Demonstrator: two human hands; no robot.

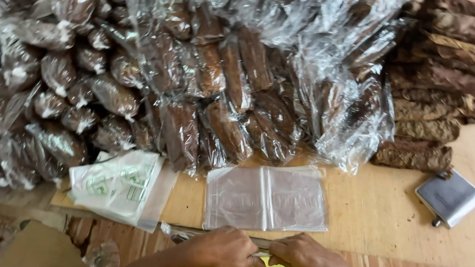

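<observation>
Single head view, looking steeply down, close over wooden table (382, 217), hands at bottom edge

I take this for a small packing workshop, perhaps a home trade in dried leaf goods. On my light wooden board table (392, 218) lie heaps of brown rolled bundles sealed in clear plastic bags (144, 77), with a stack of bare brown dried rolls (439, 82) to one side. Flat empty clear plastic sleeves (266, 198) and a white printed plastic bag (117, 186) wait near the edge, beside a small grey metal box (449, 198).
</observation>
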